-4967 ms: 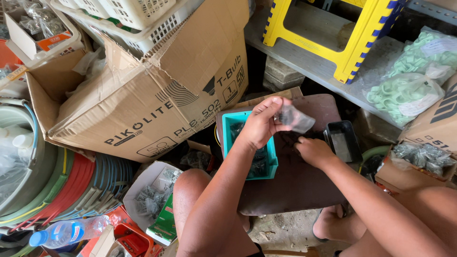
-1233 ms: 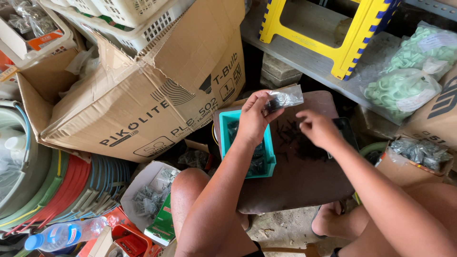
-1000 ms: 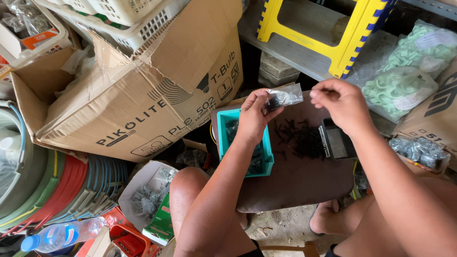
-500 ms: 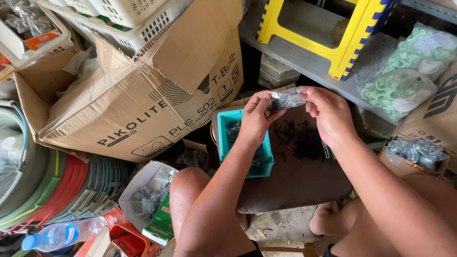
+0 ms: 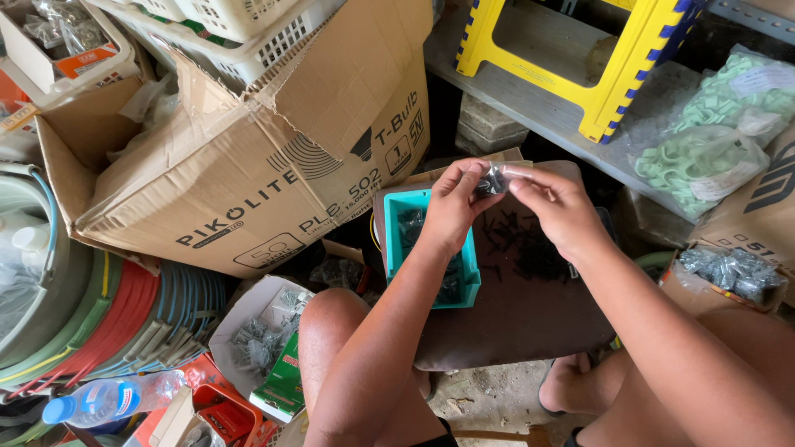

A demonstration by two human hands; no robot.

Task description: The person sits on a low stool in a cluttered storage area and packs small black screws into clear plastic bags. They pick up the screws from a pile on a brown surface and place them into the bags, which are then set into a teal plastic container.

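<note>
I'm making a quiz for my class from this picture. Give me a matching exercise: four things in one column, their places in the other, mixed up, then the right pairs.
Things:
1. small clear bag
2. teal tray
3. yellow stool
4. water bottle

Places:
A. bottom left corner
B. on the grey shelf
C. pinched between both hands
D. under the left forearm

Pairs: 1-C, 2-D, 3-B, 4-A

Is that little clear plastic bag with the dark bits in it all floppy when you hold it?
Probably floppy: the small clear plastic bag crumples between the left hand and right hand. It likely sags where the dark bits sit, and the shiny film may be a bit slippery.
</note>
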